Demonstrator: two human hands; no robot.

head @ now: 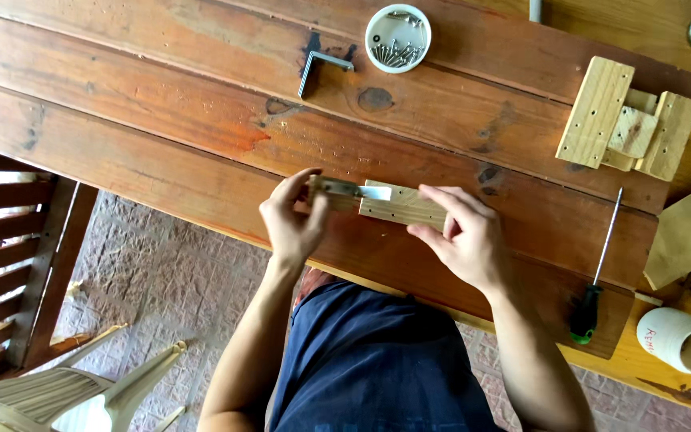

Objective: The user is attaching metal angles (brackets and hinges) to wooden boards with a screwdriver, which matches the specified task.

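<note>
Right now a pale, grainy wooden block (404,206) with small drilled holes lies on the reddish plank table (161,120), its long axis running left to right. A flat metal bracket (353,190) sticks out of the block's left end. The left hand (291,220), fingers curled upward, pinches that bracket; the right hand (461,236) presses the block's right end, fingers bent.

left hand (291,226) pinching metal bracket (337,190) onto wood block (401,206), right hand (464,240) steadying block, wooden table (161,120)
</note>
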